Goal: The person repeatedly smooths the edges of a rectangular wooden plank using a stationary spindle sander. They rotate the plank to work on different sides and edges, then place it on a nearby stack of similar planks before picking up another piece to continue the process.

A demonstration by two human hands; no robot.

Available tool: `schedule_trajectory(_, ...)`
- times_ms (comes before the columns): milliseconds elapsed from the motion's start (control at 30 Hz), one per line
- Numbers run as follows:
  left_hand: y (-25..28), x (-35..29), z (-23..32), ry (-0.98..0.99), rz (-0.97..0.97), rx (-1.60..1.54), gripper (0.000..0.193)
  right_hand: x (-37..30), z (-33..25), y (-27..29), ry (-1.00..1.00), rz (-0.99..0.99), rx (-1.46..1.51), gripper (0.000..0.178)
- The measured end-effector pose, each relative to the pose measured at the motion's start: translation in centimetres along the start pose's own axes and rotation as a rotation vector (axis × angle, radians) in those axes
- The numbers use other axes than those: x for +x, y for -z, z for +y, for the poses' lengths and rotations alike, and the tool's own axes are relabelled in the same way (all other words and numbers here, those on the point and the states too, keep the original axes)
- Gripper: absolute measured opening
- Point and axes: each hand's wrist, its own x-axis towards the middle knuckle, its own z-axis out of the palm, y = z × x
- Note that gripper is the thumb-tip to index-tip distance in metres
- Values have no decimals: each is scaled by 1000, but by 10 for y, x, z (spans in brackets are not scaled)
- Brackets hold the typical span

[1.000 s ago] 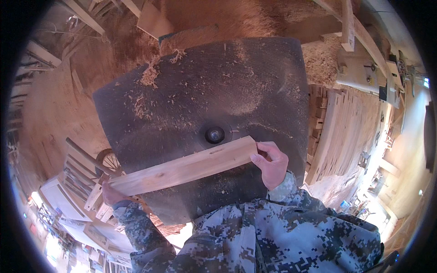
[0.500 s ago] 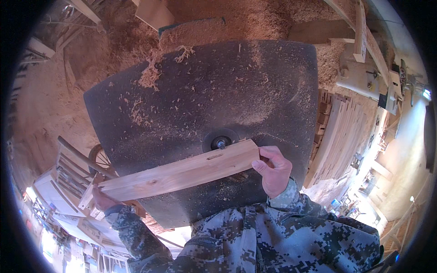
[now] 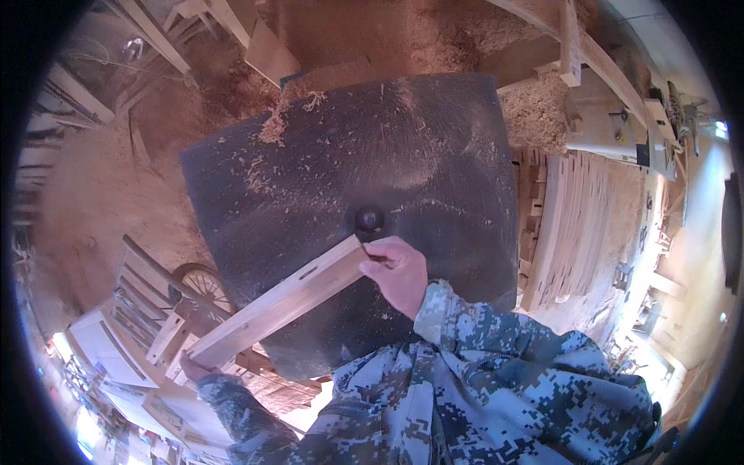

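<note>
A long wooden board (image 3: pixel 275 306) is held at both ends above a dark machine table (image 3: pixel 434 155); the board lies tilted, its right end raised toward the table's middle and its left end lowered past the table's near-left edge; a narrow slot is cut into the upper face near the right end. The right end is grasped by the right hand (image 3: pixel 399 271), the fingers being curled over the end face and the thumb laid along the near side; the grip is closed on the board. The left end is supported by the left hand (image 3: pixel 195 366), of which only a small part is visible under the wood; the fingers are wrapped beneath the board, though how firmly cannot be told. Both forearms are covered by camouflage-patterned sleeves (image 3: pixel 480 364). A round dark spindle (image 3: pixel 370 219) is seated in the table just beyond the board's right end, close to the knuckles but apart from them. Loose wood shavings (image 3: pixel 273 128) are scattered over the table's far-left part; a stack of curved wooden slats (image 3: pixel 573 225) is stored to the right of the table.
</note>
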Motion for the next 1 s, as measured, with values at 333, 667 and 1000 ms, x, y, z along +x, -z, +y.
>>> schedule_trajectory(333,-70,-172,-15,-57,-1060,-283,52,-71,22,34,-451,-282,827,41)
schedule_trajectory(667,-108,-363,-72,-715,-1920,474,39,-28,-13,196,14,293,401,68)
schedule_trajectory(1000,-26,-386,-104,-960,-1494,715,33,-103,79,244,339,533,-1062,49)
